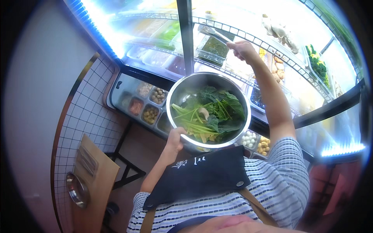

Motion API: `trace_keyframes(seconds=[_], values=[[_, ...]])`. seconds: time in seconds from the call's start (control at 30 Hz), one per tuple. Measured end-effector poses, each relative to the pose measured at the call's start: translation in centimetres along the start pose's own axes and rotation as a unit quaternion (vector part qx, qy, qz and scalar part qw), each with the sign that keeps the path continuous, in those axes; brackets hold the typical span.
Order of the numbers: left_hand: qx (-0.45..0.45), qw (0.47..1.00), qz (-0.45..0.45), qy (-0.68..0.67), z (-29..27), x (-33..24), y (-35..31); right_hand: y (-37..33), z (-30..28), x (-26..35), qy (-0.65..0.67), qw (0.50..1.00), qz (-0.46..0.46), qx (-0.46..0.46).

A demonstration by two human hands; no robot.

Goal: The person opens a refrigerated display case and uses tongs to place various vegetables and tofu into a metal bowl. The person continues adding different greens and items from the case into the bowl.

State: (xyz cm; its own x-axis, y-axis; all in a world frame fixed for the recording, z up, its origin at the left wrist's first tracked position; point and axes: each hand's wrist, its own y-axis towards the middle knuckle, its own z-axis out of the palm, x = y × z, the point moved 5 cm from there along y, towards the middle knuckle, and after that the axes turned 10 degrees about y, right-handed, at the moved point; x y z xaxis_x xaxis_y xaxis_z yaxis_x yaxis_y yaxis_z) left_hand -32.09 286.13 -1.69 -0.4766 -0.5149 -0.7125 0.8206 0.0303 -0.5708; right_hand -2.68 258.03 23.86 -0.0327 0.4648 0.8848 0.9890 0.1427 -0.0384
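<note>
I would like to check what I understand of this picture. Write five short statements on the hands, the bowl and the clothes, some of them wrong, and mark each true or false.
1. The left hand grips the rim of the metal bowl. True.
2. The right hand holds a metal utensil. True.
3. The metal bowl is empty. False: it has leafy greens in it.
4. The right hand is inside the metal bowl. False: it is out beyond the bowl, at the display case.
5. The person's apron is bright yellow. False: it is dark, worn over a striped shirt.
</note>
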Motion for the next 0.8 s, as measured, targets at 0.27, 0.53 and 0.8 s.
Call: trace_keyframes(seconds=[0.27, 0.53, 0.8], values=[[0.037, 0.999, -0.005, -0.012, 0.0, 0.1, 1.1, -18.7, -1.6, -2.6, 0.033, 0.994, 0.103, 0.030], [0.057, 0.998, -0.023, 0.019, -1.3, -0.1, 3.2, -24.6, -10.5, -2.9, -0.273, 0.944, 0.100, -0.155], [0.094, 0.994, -0.031, 0.055, -0.2, -1.7, 1.9, -17.1, -11.9, -3.1, -0.469, 0.843, 0.208, -0.160]])
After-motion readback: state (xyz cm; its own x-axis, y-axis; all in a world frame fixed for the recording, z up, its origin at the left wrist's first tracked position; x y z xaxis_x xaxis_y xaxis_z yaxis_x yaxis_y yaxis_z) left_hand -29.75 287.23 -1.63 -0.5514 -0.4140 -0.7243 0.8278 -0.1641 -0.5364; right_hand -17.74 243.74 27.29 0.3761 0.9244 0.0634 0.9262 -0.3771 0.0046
